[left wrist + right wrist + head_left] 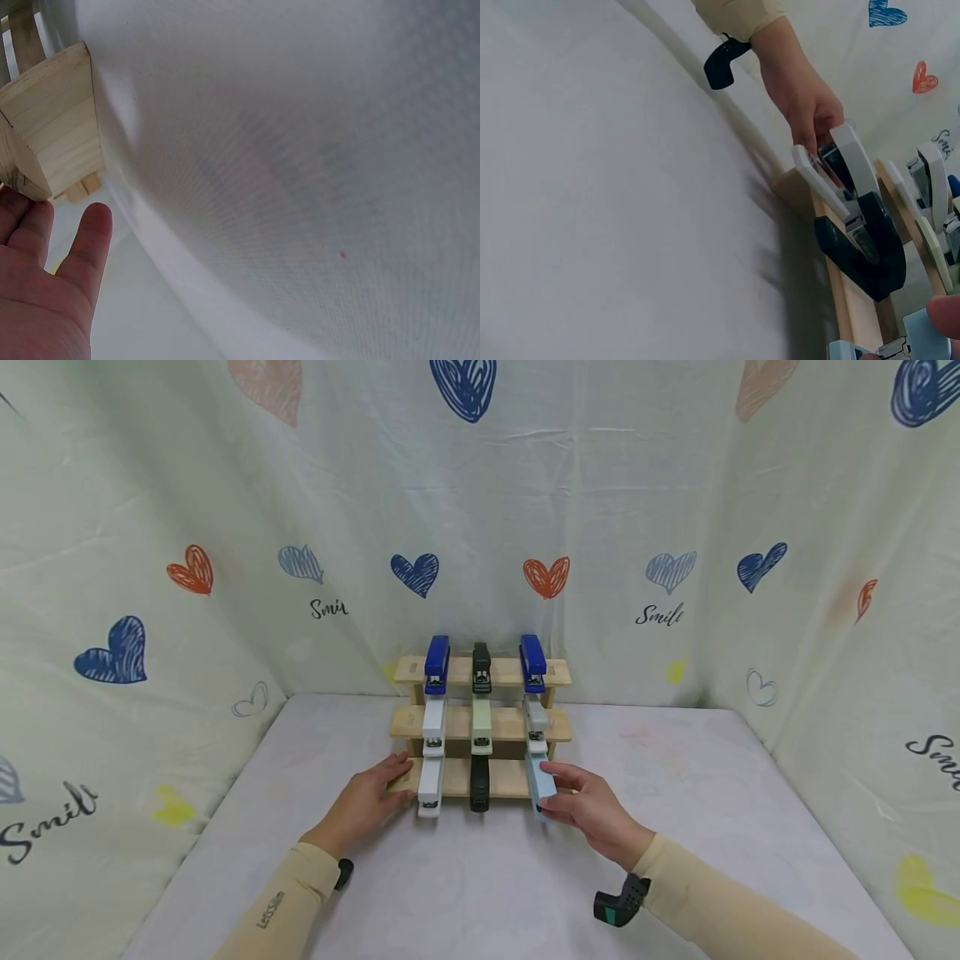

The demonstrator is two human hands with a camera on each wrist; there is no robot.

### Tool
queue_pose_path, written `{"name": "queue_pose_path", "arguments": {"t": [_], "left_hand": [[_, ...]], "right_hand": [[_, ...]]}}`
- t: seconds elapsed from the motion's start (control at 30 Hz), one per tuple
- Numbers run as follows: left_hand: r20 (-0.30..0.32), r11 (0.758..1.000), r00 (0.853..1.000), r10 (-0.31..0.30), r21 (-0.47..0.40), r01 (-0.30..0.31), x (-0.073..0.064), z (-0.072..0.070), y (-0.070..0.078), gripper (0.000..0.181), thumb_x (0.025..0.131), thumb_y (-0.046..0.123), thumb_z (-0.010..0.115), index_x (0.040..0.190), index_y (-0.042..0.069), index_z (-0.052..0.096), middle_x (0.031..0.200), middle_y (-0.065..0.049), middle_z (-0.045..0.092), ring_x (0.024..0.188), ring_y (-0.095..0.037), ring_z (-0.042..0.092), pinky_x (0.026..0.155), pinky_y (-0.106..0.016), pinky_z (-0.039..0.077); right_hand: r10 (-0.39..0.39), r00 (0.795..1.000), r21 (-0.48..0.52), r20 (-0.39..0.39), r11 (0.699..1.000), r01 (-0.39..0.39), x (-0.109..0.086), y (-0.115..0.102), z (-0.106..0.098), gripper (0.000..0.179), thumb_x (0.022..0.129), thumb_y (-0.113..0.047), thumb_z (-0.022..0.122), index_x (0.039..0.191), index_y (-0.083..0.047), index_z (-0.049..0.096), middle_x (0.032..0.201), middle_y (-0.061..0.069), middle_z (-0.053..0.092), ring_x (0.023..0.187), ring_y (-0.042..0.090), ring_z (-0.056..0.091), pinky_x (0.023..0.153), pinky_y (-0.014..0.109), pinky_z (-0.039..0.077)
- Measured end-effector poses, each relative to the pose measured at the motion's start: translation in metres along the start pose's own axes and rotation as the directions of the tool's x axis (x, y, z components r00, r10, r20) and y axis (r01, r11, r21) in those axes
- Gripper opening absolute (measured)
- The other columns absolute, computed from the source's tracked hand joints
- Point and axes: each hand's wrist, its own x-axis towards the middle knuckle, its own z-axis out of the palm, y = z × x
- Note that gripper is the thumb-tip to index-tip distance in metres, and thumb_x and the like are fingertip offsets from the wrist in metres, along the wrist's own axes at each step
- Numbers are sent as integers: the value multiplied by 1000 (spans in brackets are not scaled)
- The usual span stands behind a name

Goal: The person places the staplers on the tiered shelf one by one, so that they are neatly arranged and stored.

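My right hand [592, 811] pinches a light blue stapler [537, 775] between thumb and fingers, at the right end of the lowest step of a wooden rack [452, 778]. That stapler [924, 337] also shows low in the right wrist view, its jaws apart. My left hand [365, 802] grips the left end of the same step, thumb in front, beside a white stapler [430, 781]. In the left wrist view, its fingertips [95, 225] are near the board's end [30, 176]. A black stapler [479, 781] lies between the white and light blue ones.
On the middle step lie a white stapler [433, 722], a pale green one [481, 720] and a grey-white one [536, 720]. The top step bears two blue staplers [437, 657] and a black one [482, 664]. A heart-printed curtain [480, 502] hangs behind the white table [645, 760].
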Motion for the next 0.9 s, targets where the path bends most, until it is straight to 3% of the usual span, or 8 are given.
{"name": "queue_pose_path", "arguments": {"t": [0.2, 0.9], "left_hand": [[-3, 1000, 1000, 5, 1, -5, 0, 0, 1, 56, 93, 23, 74, 141, 0, 55, 151, -14, 45, 140, -34, 39, 110, -51, 36], [-26, 1000, 999, 29, -2, -29, 0, 2, -3, 55, 92, 22, 75, 139, -1, 57, 149, -15, 48, 138, -34, 42, 109, -51, 38]], "right_hand": [[-16, 1000, -11, 1, 1000, 16, 2, 1, -1, 51, 87, 9, 67, 135, -5, 61, 139, 21, 49, 103, 28, 61, 87, 42, 57], [-23, 1000, -10, -9, 1000, 23, 6, -1, 2, 45, 88, 8, 68, 131, -2, 62, 126, 19, 53, 97, 26, 60, 88, 40, 57]]}}
